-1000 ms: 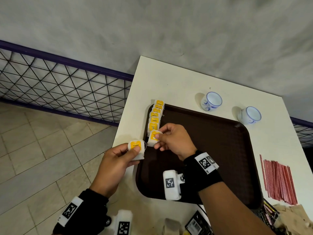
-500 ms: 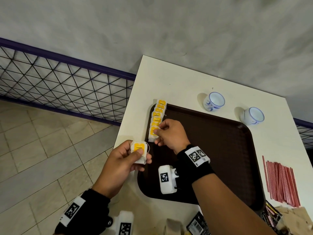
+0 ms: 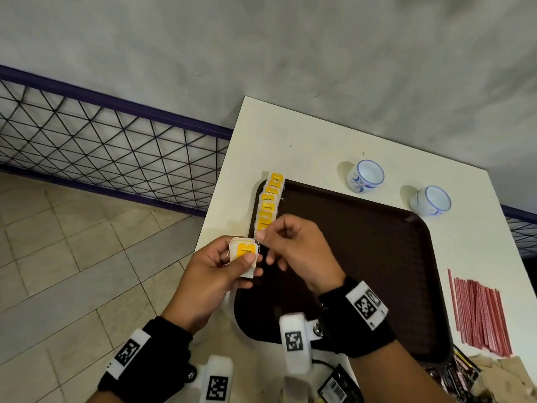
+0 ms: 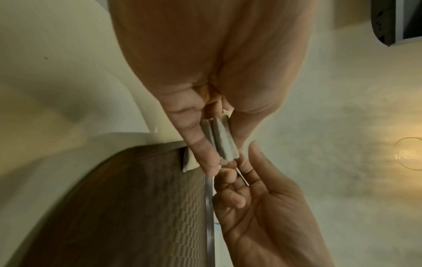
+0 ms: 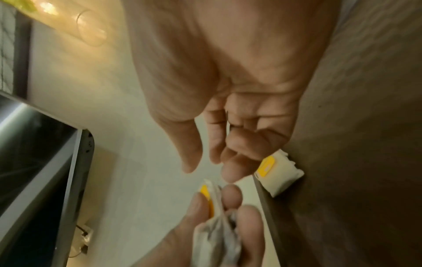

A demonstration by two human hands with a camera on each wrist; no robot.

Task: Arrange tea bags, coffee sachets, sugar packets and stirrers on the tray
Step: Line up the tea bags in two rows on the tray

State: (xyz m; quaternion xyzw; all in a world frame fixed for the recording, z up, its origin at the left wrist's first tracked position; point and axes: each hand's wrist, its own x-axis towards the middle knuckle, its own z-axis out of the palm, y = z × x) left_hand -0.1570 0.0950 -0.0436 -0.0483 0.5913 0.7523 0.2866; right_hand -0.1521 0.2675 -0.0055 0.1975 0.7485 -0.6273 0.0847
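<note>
The left hand (image 3: pixel 215 274) pinches a small stack of white tea bags with yellow tags (image 3: pixel 244 256) between thumb and fingers, just beside the near left edge of the dark brown plastic tray (image 3: pixel 363 257). The right hand (image 3: pixel 296 251) is empty, its fingers loosely curled, reaching to the stack. The row of tea bags (image 3: pixel 268 203) overlaps along the tray's left rim; a careless touch could push it off the rim.

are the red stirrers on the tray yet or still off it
Still off it. The red stirrers lie in a bundle on the white table, right of the brown tray, whose only contents are tea bags along its left edge.
</note>
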